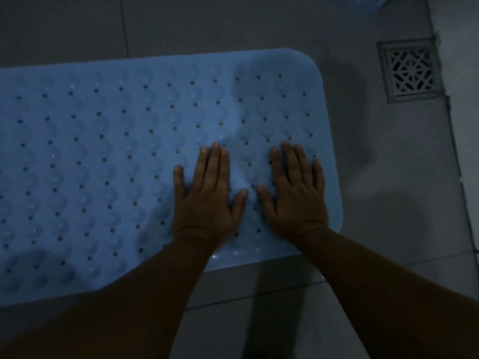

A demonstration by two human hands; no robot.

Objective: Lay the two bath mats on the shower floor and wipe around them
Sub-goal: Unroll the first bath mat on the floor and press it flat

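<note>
The pale blue rubber bath mat with round holes (pixel 116 151) is cut by the left picture edge. The 2 forearms hide part of its near edge. A blue object (pixel 368 2) at the top edge is too cropped to identify.

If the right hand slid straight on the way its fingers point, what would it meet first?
More of the blue mat beneath the right hand, then its far edge and bare floor tile. The drain lies off to the right.
</note>
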